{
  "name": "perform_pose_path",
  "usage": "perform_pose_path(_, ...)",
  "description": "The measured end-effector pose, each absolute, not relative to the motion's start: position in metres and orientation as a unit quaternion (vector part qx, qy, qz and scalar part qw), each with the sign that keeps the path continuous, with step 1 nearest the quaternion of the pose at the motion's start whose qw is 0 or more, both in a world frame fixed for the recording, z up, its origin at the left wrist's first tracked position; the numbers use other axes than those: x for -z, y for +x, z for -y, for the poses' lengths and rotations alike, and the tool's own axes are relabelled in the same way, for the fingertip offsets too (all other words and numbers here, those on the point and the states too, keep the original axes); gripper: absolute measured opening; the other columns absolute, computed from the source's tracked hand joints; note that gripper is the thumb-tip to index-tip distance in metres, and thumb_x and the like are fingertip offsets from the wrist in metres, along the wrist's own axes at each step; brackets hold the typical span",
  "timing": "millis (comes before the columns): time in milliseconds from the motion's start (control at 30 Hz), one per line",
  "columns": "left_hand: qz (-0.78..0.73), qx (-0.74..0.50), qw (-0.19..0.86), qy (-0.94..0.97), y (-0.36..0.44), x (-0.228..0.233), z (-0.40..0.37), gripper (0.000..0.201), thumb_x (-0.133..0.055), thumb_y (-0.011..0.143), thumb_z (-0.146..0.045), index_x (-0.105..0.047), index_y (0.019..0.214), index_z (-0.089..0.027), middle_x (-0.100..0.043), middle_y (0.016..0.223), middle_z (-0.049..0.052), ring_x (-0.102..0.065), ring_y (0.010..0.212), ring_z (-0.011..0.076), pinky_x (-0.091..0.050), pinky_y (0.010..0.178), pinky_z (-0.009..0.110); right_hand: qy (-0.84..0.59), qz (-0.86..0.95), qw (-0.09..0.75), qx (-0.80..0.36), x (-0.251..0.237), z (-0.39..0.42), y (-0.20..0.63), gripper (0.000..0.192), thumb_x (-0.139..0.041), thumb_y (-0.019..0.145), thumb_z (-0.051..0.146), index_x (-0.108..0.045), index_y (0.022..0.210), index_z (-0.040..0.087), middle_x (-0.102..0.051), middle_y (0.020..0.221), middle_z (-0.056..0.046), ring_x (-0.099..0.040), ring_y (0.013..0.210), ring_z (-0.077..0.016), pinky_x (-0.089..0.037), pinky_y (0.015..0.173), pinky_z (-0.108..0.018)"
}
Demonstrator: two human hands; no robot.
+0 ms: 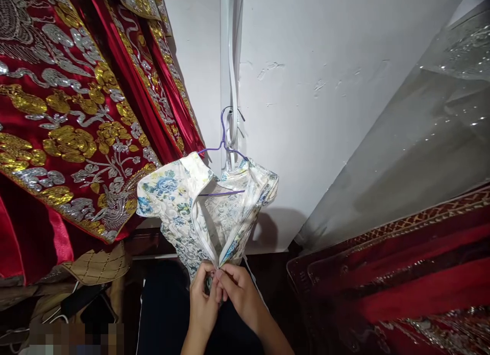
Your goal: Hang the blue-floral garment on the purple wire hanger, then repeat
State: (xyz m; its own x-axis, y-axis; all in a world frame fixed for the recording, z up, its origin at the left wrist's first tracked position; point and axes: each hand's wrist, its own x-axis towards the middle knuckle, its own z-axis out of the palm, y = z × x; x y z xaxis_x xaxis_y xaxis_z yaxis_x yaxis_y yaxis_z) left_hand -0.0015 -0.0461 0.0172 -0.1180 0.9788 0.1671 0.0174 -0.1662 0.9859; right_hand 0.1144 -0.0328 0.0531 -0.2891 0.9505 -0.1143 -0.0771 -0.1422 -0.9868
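A white dress with blue and green flower print [176, 202] hangs on a purple wire hanger [223, 141] from a white strap on the wall. Its back opening is spread, showing the lining and a white zipper edge. My left hand [202, 300] and my right hand [239, 294] meet at the bottom of that opening. The fingers of both pinch the fabric and the zipper end together at about the same spot.
A red garment with gold and silver embroidery [65, 120] hangs at the left. More red embroidered cloth [401, 273] lies at the right under a clear plastic cover [432, 130]. A white wall [306, 90] is behind. Dark clutter sits low at the left.
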Motion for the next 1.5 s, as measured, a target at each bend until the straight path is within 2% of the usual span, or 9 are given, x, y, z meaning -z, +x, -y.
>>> perform_pose_path(167, -0.499, -0.578, 0.403, 0.505, -0.009, -0.016, 0.052, 0.028, -0.061, 0.093, -0.042, -0.056, 0.079, -0.019, -0.049, 0.068, -0.002, -0.047, 0.062, 0.0121, -0.042, 0.058, 0.021, -0.411, 0.503, 0.411, -0.64, -0.053, 0.034, 0.11, 0.037, -0.059, 0.092, 0.048, -0.064, 0.077, 0.015, -0.058, 0.05, 0.001, -0.054, 0.048, -0.0126, -0.04, 0.055, -0.025)
perform_pose_path(467, -0.506, -0.572, 0.414, 0.494, -0.004, -0.021, 0.067, 0.03, -0.059, 0.094, -0.044, -0.053, 0.079, -0.019, -0.047, 0.065, -0.004, -0.045, 0.058, 0.011, -0.039, 0.057, 0.021, -0.394, 0.487, 0.415, -0.66, -0.059, 0.046, 0.114, 0.044, -0.061, 0.089, 0.057, -0.065, 0.077, 0.015, -0.05, 0.045, 0.005, -0.043, 0.042, -0.01, -0.033, 0.05, -0.025)
perform_pose_path(633, -0.508, -0.565, 0.404, 0.509, 0.0, -0.02, 0.067, 0.031, -0.058, 0.095, -0.045, -0.054, 0.079, -0.019, -0.049, 0.065, -0.003, -0.047, 0.059, 0.0116, -0.04, 0.056, 0.021, -0.384, 0.472, 0.444, -0.658, -0.053, 0.049, 0.117, 0.045, -0.06, 0.089, 0.058, -0.063, 0.073, 0.017, -0.049, 0.047, 0.005, -0.044, 0.043, -0.0102, -0.032, 0.049, -0.025)
perform_pose_path(967, -0.497, -0.549, 0.445, 0.505, 0.007, -0.02, 0.066, 0.03, -0.057, 0.097, -0.043, -0.05, 0.08, -0.019, -0.048, 0.063, -0.005, -0.047, 0.057, 0.0105, -0.04, 0.057, 0.021, -0.394, 0.467, 0.446, -0.654, -0.052, 0.047, 0.126, 0.04, -0.061, 0.091, 0.052, -0.064, 0.074, 0.016, -0.048, 0.045, 0.005, -0.041, 0.043, -0.0097, -0.033, 0.051, -0.026)
perform_pose_path(1200, -0.511, -0.531, 0.355, 0.575, -0.006, -0.024, 0.07, 0.023, -0.056, 0.096, -0.031, -0.053, 0.076, -0.019, -0.051, 0.073, -0.001, -0.051, 0.068, 0.0144, -0.042, 0.064, 0.025, -0.424, 0.468, 0.454, -0.628, -0.061, 0.048, 0.127, 0.039, -0.062, 0.087, 0.052, -0.064, 0.073, 0.016, -0.053, 0.046, 0.003, -0.047, 0.044, -0.0108, -0.036, 0.05, -0.025)
perform_pose_path(1333, -0.51, -0.52, 0.307, 0.613, -0.005, -0.028, 0.067, 0.021, -0.053, 0.093, -0.022, -0.049, 0.072, -0.02, -0.048, 0.074, 0.0, -0.049, 0.071, 0.0157, -0.039, 0.066, 0.026, -0.451, 0.435, 0.505, -0.594, -0.088, 0.03, 0.143, 0.037, -0.061, 0.087, 0.051, -0.065, 0.075, 0.016, -0.05, 0.044, 0.004, -0.041, 0.041, -0.0094, -0.031, 0.046, -0.024)
perform_pose_path(1500, -0.495, -0.513, 0.289, 0.64, -0.001, -0.02, 0.051, 0.024, -0.051, 0.09, -0.016, -0.043, 0.068, -0.02, -0.042, 0.073, -0.001, -0.047, 0.069, 0.0153, -0.037, 0.065, 0.026, -0.413, 0.473, 0.575, -0.524, -0.173, -0.025, 0.165, 0.032, -0.067, 0.085, 0.044, -0.068, 0.075, 0.014, -0.049, 0.047, 0.005, -0.036, 0.042, -0.0071, -0.027, 0.045, -0.023)
